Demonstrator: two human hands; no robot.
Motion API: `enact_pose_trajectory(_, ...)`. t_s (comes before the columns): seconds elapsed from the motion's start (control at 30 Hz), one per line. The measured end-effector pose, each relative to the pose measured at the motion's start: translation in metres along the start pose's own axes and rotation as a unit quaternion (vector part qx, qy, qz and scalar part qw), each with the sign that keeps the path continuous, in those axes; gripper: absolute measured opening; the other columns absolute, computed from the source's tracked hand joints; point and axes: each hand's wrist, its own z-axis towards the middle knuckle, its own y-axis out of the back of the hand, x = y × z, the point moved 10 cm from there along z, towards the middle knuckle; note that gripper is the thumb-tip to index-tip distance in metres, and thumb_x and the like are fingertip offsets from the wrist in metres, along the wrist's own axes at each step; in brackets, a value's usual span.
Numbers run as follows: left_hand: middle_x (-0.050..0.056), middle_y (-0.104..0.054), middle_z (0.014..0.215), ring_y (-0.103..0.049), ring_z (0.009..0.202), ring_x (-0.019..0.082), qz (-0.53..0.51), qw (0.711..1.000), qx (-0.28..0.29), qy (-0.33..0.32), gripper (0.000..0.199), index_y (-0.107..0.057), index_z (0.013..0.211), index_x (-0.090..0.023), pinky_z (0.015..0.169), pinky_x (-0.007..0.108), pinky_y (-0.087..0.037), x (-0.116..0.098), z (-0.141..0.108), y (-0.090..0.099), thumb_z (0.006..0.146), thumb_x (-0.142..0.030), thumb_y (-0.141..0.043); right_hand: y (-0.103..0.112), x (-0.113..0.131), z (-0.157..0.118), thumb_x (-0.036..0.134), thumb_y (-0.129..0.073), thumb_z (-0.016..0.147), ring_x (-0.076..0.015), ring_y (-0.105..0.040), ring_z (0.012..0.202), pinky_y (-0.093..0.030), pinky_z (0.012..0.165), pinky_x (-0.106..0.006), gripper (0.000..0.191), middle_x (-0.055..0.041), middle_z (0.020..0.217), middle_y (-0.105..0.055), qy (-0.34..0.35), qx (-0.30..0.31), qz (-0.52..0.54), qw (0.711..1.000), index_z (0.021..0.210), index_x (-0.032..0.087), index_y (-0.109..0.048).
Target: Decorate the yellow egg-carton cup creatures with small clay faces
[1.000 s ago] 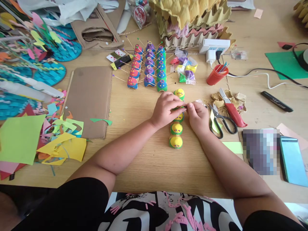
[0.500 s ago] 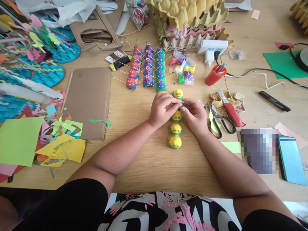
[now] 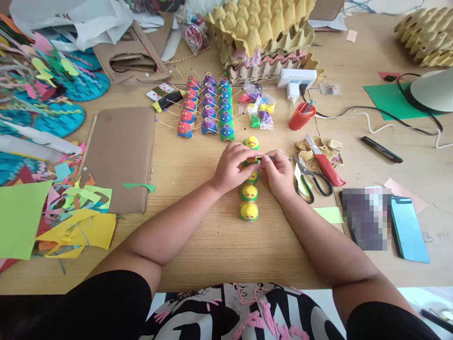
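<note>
Fingers (image 3: pixel 244 155) of left hand (image 3: pixel 231 169) and right hand (image 3: pixel 278 174) pinch a small dark piece (image 3: pixel 259 158) (details unclear) over the yellow-topped row (image 3: pixel 249 192).

The table (image 3: pixel 191 245) looks like smooth wood, finely grained with a soft sheen. The yellow-topped figures (image 3: pixel 249 211) and the rows of red, purple and blue figures (image 3: pixel 209 112) have a matt, clay-like skin. The egg trays (image 3: pixel 260 28) are rough, dull moulded pulp; the board (image 3: pixel 118 158) is flat, matt brown cardboard. Clear, crinkled plastic shines on the small bags (image 3: pixel 266 120), while the red cup (image 3: pixel 300 119) and white power strip (image 3: pixel 297 74) look like smooth plastic. The knife (image 3: pixel 329 169) pairs a metal blade with a red plastic-looking handle. The lime sheet (image 3: pixel 21 222) is plain matt paper, and the shirt (image 3: pixel 283 314) is printed cloth.
</note>
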Motion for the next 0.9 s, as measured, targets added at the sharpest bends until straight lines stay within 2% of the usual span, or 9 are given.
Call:
enact_pose_trajectory(0.17,0.002,-0.077,0.092,-0.066,0.096,0.019,0.015,0.999,-0.028,-0.041,0.014,-0.079,0.106,-0.025,0.091,0.037,-0.053,-0.003,-0.001,0.005,0.101,-0.035,-0.07,-0.006,-0.004,0.0,0.083,-0.07,0.082,-0.0118,-0.052,0.062,-0.042,0.06,-0.029,0.061,0.0019,0.067,-0.061,0.006,0.018,-0.013,1.0,0.077,0.022,-0.065)
enact_pose_trajectory(0.33,0.002,-0.077,0.089,-0.065,0.094,0.019,0.05,0.996,-0.05,-0.057,0.015,-0.081,0.106,-0.025,0.091,0.036,-0.054,-0.003,-0.003,0.008,0.101,-0.034,-0.07,-0.008,-0.002,0.001,0.083,-0.065,0.085,-0.0119,-0.047,0.062,-0.039,0.059,-0.029,0.062,0.0022,0.065,-0.058,0.047,0.013,-0.036,0.998,0.079,0.021,-0.068)
enact_pose_trajectory(0.47,0.004,-0.077,0.092,-0.066,0.098,0.021,0.083,0.996,-0.032,-0.022,0.021,-0.081,0.108,-0.025,0.094,0.038,-0.053,0.006,-0.004,0.001,0.103,-0.039,-0.066,-0.011,-0.008,0.004,0.079,-0.064,0.088,-0.0123,-0.05,0.064,-0.042,0.063,-0.03,0.058,0.002,0.071,-0.063,0.06,0.018,-0.021,0.998,0.087,0.022,-0.07)
enact_pose_trajectory(0.57,0.005,-0.077,0.092,-0.066,0.099,0.022,0.103,0.994,-0.024,-0.002,0.025,-0.079,0.113,-0.023,0.098,0.039,-0.053,0.011,-0.005,-0.001,0.102,-0.041,-0.066,-0.013,-0.014,0.008,0.079,-0.068,0.084,-0.0124,-0.054,0.066,-0.044,0.064,-0.03,0.057,0.0011,0.079,-0.066,0.052,0.02,0.024,0.998,0.093,0.022,-0.067)
enact_pose_trajectory(0.7,0.006,-0.077,0.097,-0.065,0.099,0.023,0.119,0.992,-0.03,0.027,0.031,-0.076,0.12,-0.022,0.1,0.041,-0.052,0.014,-0.005,0.001,0.099,-0.042,-0.067,-0.014,-0.022,0.011,0.073,-0.072,0.082,-0.0119,-0.051,0.061,-0.042,0.06,-0.029,0.052,0.0041,0.074,-0.06,0.031,0.011,0.049,0.998,0.094,0.024,-0.06)
enact_pose_trajectory(0.8,0.007,-0.077,0.097,-0.067,0.103,0.023,0.103,0.992,-0.066,0.043,0.029,-0.075,0.119,-0.02,0.102,0.04,-0.053,0.016,-0.006,0.008,0.1,-0.038,-0.062,-0.012,-0.026,0.012,0.07,-0.067,0.088,-0.0126,-0.046,0.055,-0.039,0.057,-0.03,0.046,0.0073,0.062,-0.05,0.015,-0.002,0.022,1.0,0.092,0.026,-0.056)
enact_pose_trajectory(0.9,0.007,-0.077,0.097,-0.068,0.104,0.024,0.094,0.987,-0.105,0.083,0.026,-0.076,0.113,-0.02,0.102,0.04,-0.054,0.023,-0.009,0.017,0.101,-0.034,-0.059,-0.008,-0.026,0.011,0.069,-0.062,0.091,-0.013,-0.044,0.056,-0.037,0.058,-0.031,0.045,0.0068,0.06,-0.048,0.014,-0.014,-0.023,1.0,0.085,0.025,-0.055)
